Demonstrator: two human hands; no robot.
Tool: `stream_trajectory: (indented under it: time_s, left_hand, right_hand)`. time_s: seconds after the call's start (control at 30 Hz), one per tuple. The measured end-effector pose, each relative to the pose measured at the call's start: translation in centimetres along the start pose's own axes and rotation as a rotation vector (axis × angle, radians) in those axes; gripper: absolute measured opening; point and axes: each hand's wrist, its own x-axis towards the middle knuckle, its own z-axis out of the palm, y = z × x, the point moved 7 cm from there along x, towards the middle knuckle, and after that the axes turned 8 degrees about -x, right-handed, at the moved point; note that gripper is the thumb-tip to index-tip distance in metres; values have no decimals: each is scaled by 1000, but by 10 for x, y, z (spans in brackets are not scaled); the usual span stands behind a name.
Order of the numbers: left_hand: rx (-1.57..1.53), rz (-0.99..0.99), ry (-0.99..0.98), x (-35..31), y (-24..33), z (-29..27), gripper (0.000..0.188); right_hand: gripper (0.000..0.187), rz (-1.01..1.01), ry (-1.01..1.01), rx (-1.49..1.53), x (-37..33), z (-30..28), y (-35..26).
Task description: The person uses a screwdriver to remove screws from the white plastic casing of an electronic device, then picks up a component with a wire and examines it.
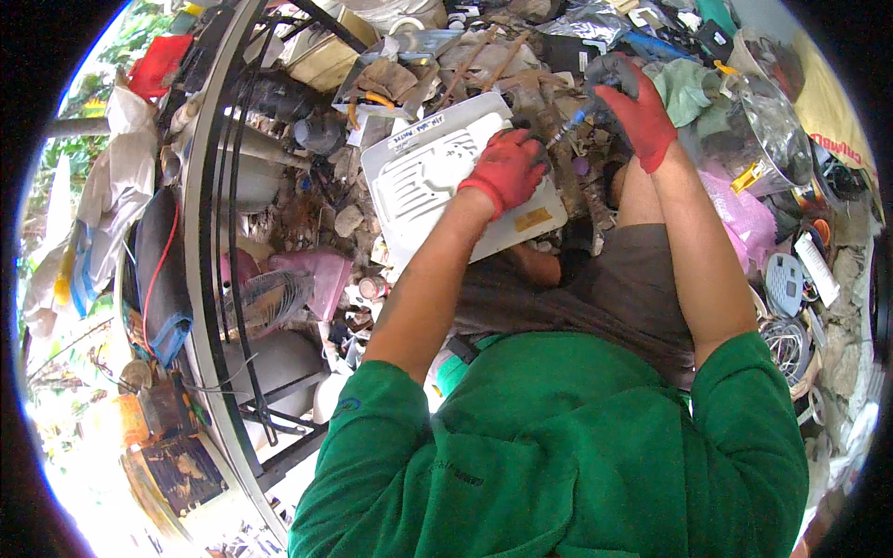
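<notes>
A tall metal frame (200,232) stands along the left side, and it is the largest thing around the work. The pale grey panel (409,232), almost square, lies tilted in front of the person, above the heap of mixed things and close to the bent legs. Its face with the rows of slots looks up. The panel seems only a little longer from left to right, and this long axis goes up toward the right, away from the body; the edge with a written strip (416,132) is the far one. A pink bag (739,219) is at the right, beside the right forearm.

The right hand (637,112), in a red and dark glove, is raised past the far right corner of the panel, apart from it. Its fingers are curled together around the rear end of a slim tool (578,118); how firmly, I cannot tell. The left hand (507,169), gloved in the same way, rests upon the right part of the panel, with the fingers bent and close together near its edge. Whether they pinch something below, I cannot tell. The tool, partly blue, points down and left, its front end just beside the left fingers. A small brown patch (533,219) is on the panel's near right corner.
</notes>
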Motion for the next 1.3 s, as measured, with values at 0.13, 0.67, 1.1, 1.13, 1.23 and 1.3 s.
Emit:
stream_trajectory:
  time_s: [0.13,0.67,1.1,1.13,1.23,1.3]
  left_hand:
    - [-188,-100,272,-20,-21,-57,29]
    - [-1476,-729,27,-173,39,33,37]
    - [2136,383,-210,-176,34,106,42]
    - [1899,296,-106,-174,39,94,43]
    - [2124,250,-69,-166,45,75,49]
    - [2412,317,-94,-156,54,66,53]
  right_hand:
    - [28,-31,-50,30,11,-11,27]
    - [23,56,24,85,13,6,18]
    - [25,135,-46,126,15,12,40]
    - [23,123,-57,121,15,14,36]
    - [22,222,-28,142,3,19,30]
    - [22,91,24,12,5,10,36]
